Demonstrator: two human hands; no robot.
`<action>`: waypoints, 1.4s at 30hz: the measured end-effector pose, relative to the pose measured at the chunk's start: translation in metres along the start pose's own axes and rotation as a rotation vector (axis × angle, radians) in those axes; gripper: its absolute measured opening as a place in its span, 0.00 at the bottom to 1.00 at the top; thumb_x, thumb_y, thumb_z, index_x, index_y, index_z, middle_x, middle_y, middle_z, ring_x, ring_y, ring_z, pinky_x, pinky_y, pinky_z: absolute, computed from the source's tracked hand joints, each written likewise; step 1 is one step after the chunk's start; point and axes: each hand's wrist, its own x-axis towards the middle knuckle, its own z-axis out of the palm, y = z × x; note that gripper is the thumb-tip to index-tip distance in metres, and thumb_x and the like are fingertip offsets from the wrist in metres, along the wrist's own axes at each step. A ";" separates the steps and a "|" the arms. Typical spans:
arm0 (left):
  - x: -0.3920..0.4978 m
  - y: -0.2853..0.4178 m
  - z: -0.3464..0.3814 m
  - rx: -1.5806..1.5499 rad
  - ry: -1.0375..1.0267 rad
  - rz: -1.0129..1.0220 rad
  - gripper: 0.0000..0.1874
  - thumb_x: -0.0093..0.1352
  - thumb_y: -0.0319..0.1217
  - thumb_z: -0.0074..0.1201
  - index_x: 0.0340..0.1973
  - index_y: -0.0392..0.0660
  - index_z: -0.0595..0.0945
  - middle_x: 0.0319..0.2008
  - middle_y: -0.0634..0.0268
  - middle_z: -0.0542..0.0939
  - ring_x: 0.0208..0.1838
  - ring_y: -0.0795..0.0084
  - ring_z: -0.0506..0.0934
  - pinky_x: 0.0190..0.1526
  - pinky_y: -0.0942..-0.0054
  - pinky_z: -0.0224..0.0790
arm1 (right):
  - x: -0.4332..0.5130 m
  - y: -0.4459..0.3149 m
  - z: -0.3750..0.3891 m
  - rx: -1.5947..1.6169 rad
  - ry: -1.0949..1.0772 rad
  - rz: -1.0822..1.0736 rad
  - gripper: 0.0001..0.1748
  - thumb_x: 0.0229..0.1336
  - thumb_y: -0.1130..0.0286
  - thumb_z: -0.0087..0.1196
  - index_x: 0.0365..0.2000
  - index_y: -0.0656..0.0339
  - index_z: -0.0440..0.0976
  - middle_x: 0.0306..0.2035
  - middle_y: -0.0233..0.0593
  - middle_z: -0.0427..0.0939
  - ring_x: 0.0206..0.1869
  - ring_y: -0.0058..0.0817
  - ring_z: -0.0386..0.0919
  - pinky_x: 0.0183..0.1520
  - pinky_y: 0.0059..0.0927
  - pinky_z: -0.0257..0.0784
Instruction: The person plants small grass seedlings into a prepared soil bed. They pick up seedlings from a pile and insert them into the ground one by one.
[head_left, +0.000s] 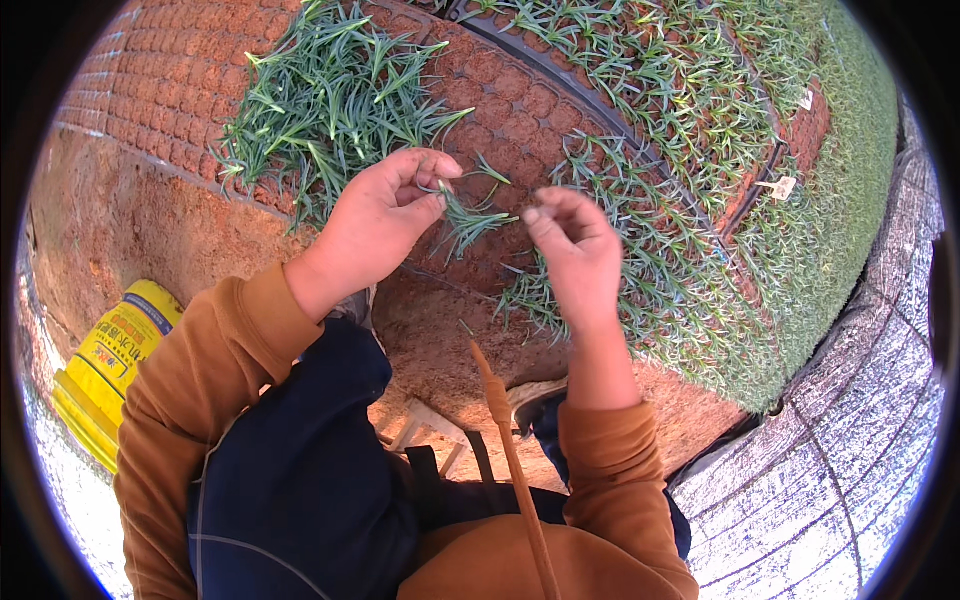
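My left hand (390, 214) pinches several small green cuttings (472, 221) with narrow leaves between thumb and fingers. They hang over soil-filled cells of a black plug tray (517, 112). Just right of the leaf tips is my right hand (581, 244), slightly blurred, thumb and forefinger close together; whether something thin is between them I cannot tell. One loose cutting (493, 171) lies on the soil beyond my hands. A heap of cuttings (337, 97) rests on the trays behind my left hand. Cuttings stand planted in cells (630, 225) beside my right hand.
More planted trays (660, 90) spread to the far right, with white plant tags (780, 187) among them. Soil-filled trays (180, 82) extend to the far left. A yellow plastic bucket (116, 367) stands at left on the ground. My jacket's cord (510, 450) hangs in front.
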 end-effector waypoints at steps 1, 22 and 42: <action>-0.003 0.001 0.000 -0.017 0.010 -0.001 0.16 0.69 0.15 0.49 0.51 0.39 0.76 0.41 0.72 0.73 0.41 0.85 0.72 0.47 0.82 0.69 | -0.009 -0.003 0.008 0.324 -0.058 0.204 0.13 0.56 0.75 0.65 0.42 0.61 0.79 0.31 0.31 0.79 0.30 0.24 0.75 0.35 0.24 0.72; -0.096 -0.004 -0.045 -0.109 0.126 -0.049 0.18 0.70 0.20 0.49 0.56 0.40 0.74 0.39 0.68 0.76 0.45 0.78 0.77 0.43 0.79 0.70 | -0.033 0.039 -0.028 -0.488 0.093 -0.458 0.11 0.63 0.75 0.55 0.45 0.62 0.81 0.36 0.39 0.78 0.40 0.34 0.77 0.46 0.31 0.73; -0.061 -0.048 -0.039 -0.184 -0.246 -0.014 0.22 0.66 0.13 0.54 0.54 0.42 0.75 0.40 0.71 0.75 0.43 0.82 0.75 0.48 0.81 0.72 | -0.091 0.017 0.089 0.403 -0.142 0.045 0.09 0.59 0.77 0.63 0.40 0.64 0.78 0.37 0.29 0.78 0.38 0.16 0.74 0.41 0.21 0.72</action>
